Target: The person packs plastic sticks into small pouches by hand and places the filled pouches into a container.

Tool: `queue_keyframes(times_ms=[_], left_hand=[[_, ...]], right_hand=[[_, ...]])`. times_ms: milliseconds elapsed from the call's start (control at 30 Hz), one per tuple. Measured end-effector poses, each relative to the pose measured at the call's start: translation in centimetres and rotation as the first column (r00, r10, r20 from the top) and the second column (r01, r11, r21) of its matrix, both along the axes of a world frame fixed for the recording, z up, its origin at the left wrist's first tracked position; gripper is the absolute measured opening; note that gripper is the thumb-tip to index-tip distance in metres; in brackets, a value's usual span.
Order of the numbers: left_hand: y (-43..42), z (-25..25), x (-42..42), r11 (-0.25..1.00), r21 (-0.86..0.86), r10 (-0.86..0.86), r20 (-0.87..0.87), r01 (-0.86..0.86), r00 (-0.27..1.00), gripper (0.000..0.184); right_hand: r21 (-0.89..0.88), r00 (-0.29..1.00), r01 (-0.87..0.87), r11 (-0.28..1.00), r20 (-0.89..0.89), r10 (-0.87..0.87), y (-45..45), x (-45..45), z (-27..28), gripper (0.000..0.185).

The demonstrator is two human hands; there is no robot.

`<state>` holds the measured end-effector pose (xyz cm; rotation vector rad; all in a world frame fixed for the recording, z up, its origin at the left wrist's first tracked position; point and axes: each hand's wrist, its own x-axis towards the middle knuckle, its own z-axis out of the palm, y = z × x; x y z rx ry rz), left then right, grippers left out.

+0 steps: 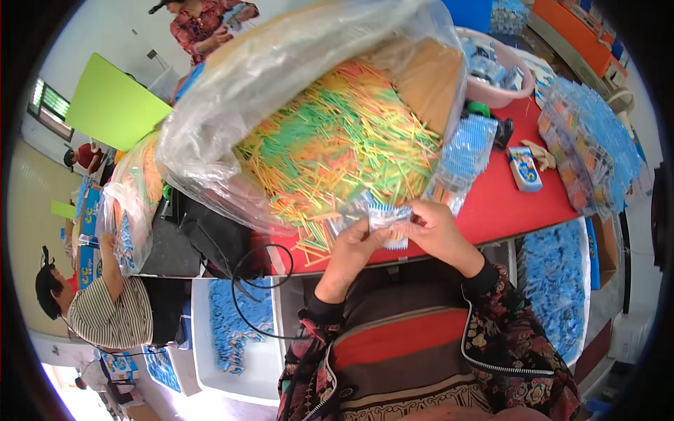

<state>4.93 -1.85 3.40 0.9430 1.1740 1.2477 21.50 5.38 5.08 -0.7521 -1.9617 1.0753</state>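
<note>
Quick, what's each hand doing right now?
Left hand: closed, holding one side of the small blue-and-white packet.
Right hand: closed, holding the same packet's other side.

From afar, I have the left hand (356,250) and right hand (437,228) close together, each pinching thumb against finger, wrists (472,261) angled inward.

Pale walls (105,31), a small dark-framed window (50,109) at far left, a red-topped table (484,210) across the middle, bright white glare (62,393) at lower left
</note>
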Motion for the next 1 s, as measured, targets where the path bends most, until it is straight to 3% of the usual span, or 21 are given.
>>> queue_keyframes(times_ms=[100, 133, 200, 267, 333, 367, 400, 433, 467, 567, 633, 667, 733, 867, 933, 1000], left_hand=[[0.1, 0.4, 0.6, 0.998, 0.038, -0.026, -0.431, 0.047, 0.902, 0.023], [0.5, -0.5, 0.6, 0.983, 0.167, 0.029, -0.564, 0.08, 0.825, 0.022], [0.7, -0.4, 1.1, 0.99, 0.087, -0.042, -0.564, 0.11, 0.825, 0.021], [1.4, -0.2, 2.3, 0.989, 0.065, -0.084, -0.498, 0.134, 0.863, 0.02], [2.4, -0.7, 3.1, 0.98, 0.137, -0.077, -0.408, 0.144, 0.91, 0.021], [3.2, -1.3, 3.2, 0.971, 0.153, -0.089, -0.486, 0.185, 0.869, 0.021], [4.0, -1.5, 3.8, 0.969, 0.149, -0.101, -0.486, 0.196, 0.868, 0.021], [4.8, -1.6, 4.9, 0.975, 0.154, -0.094, -0.369, 0.16, 0.925, 0.022], [5.5, -1.6, 5.8, 0.98, 0.153, -0.084, -0.246, 0.124, 0.966, 0.023], [7.7, -3.0, 7.2, 0.98, 0.182, -0.013, -0.33, 0.077, 0.944, 0.019], [8.6, -3.5, 7.7, 0.981, 0.191, 0.063, -0.383, 0.013, 0.922, 0.017], [8.9, -3.7, 7.8, 0.981, 0.192, 0.054, -0.385, 0.023, 0.921, 0.017], [9.3, -3.7, 7.8, 0.932, 0.36, 0.217, -0.661, 0.049, 0.719, 0.024], [9.7, -3.5, 8.3, 0.938, 0.343, 0.193, -0.635, 0.049, 0.748, 0.037], [9.9, -3.7, 8.2, 0.937, 0.347, 0.172, -0.555, 0.039, 0.814, 0.052], [10.1, -3.9, 8.0, 0.948, 0.313, 0.147, -0.588, 0.055, 0.796, 0.056]], right_hand=[[0.015, 0.993, 0.009, 1.0, 0.121, -0.011, -0.3, 1.5, -0.9, 0.027], [0.008, 0.992, -0.007, 1.0, 0.129, 0.006, -0.4, 2.1, -0.9, 0.028], [-0.023, 0.988, -0.007, 1.0, 0.153, 0.01, -0.9, 3.2, -0.2, 0.03], [-0.134, 0.999, 0.035, 0.99, 0.046, -0.029, -0.5, 4.7, -0.5, 0.033], [-0.222, 0.988, 0.118, 0.968, -0.074, -0.138, 0.1, 6.6, 0.1, 0.029], [-0.261, 0.968, 0.157, 0.953, -0.151, -0.2, 0.8, 7.7, 0.2, 0.026], [-0.328, 0.955, 0.226, 0.917, -0.112, -0.275, 1.5, 8.9, 0.6, 0.024], [-0.329, 0.952, 0.236, 0.914, -0.111, -0.285, 2.0, 9.8, 0.4, 0.024], [-0.321, 0.924, 0.307, 0.896, -0.126, -0.362, 2.6, 10.5, 0.2, 0.024], [-0.28, 0.871, 0.418, 0.864, -0.146, -0.469, 4.3, 11.7, -1.0, 0.022], [-0.078, 0.854, 0.504, 0.86, -0.108, -0.51, 5.5, 12.1, -2.2, 0.023], [-0.077, 0.848, 0.512, 0.855, -0.111, -0.518, 5.9, 12.1, -2.6, 0.023], [0.065, 0.847, 0.532, 0.844, -0.052, -0.529, 6.6, 11.5, -2.8, 0.025], [0.093, 0.829, 0.558, 0.825, -0.022, -0.559, 8.1, 10.4, -3.1, 0.028], [0.068, 0.819, 0.572, 0.817, 0.004, -0.574, 8.9, 10.1, -3.3, 0.029], [0.011, 0.824, 0.566, 0.824, 0.02, -0.566, 9.5, 10.2, -3.6, 0.029]])
